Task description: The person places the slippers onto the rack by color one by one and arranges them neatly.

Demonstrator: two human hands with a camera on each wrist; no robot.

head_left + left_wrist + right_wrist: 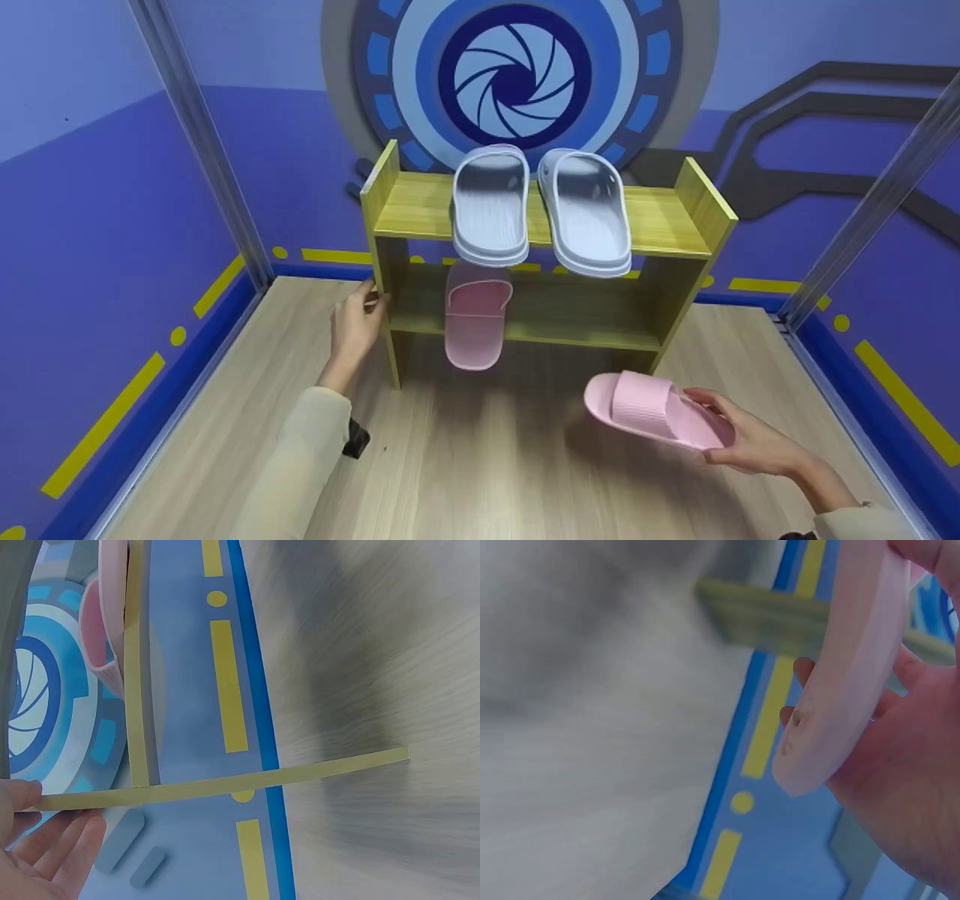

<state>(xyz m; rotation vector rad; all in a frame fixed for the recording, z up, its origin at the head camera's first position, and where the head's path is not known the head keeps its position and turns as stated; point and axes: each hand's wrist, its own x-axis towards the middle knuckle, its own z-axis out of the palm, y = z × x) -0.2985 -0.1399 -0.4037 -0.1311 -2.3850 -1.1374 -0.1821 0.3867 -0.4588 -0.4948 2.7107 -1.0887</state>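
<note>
My right hand [757,439] grips a pink slipper [645,405] by its heel end, toe pointing left, over the floor at the rack's front right. From the right wrist, the slipper [847,675] shows its side edge, with fingers wrapped around it. My left hand [358,322] holds the left side panel of a wooden shoe rack [382,285]; in the left wrist view thumb and fingers pinch the panel's edge [187,791]. A second pink slipper [475,341] lies on the middle shelf, its end jutting over the front. Two pale grey clogs [491,217] stand on the top shelf.
The rack stands on a light wood-grain surface [465,465] against a blue printed back wall [285,172]. Blue side walls with metal corner posts [202,135] rise left and right. The rack's right side panel [694,277] is near the right hand's slipper.
</note>
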